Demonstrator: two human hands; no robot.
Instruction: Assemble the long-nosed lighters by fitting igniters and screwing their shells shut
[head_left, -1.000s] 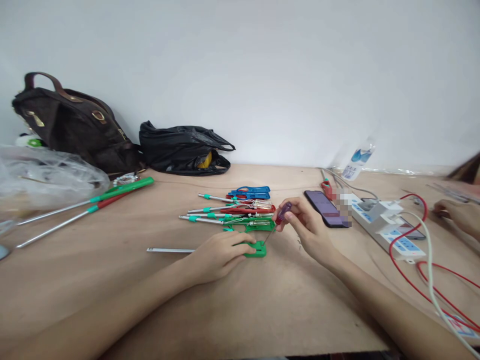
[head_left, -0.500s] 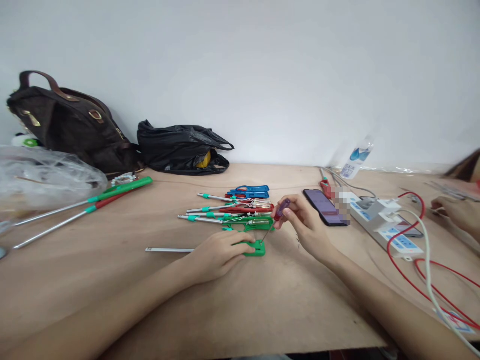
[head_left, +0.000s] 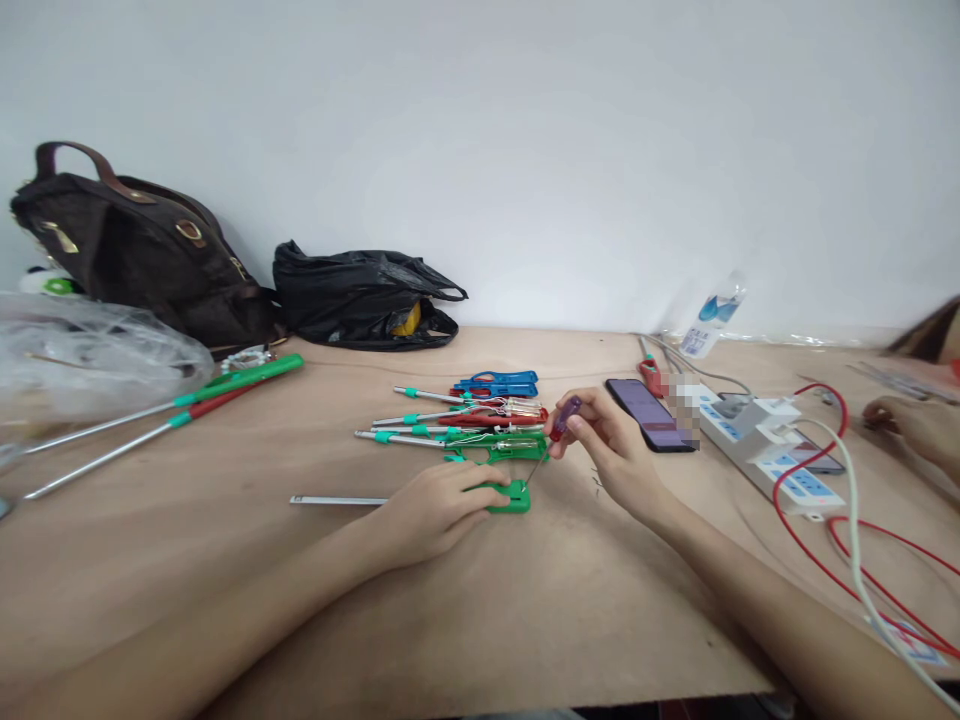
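While you work at the near part of the bench (head_left: 480,620), clamp the green handle (head_left: 517,497) flat beneath your left hand (head_left: 442,505); its fingers are bent over the handle, pressing it down. The pale metal rod (head_left: 337,501) points left from under that hand. Your right hand (head_left: 611,450) pinches the screwdriver (head_left: 564,418) between thumb and fingers, its tip at the handle's right end; whether the tip is seated in a screw is too small to tell. Confirm seating before applying torque. Since the shaft leans, align it with the fastener to limit slipping, then press along its axis and rotate with the fingertips. Set your left fingers slightly back, as they lie just beside the tip. Avoid sweeping the small dark pieces (head_left: 598,484) near your right wrist. Beyond, allow clearance for the row of opened handles (head_left: 489,440) with exposed white wires. Farther back, the black plastic bag (head_left: 360,300) poses no obstruction.
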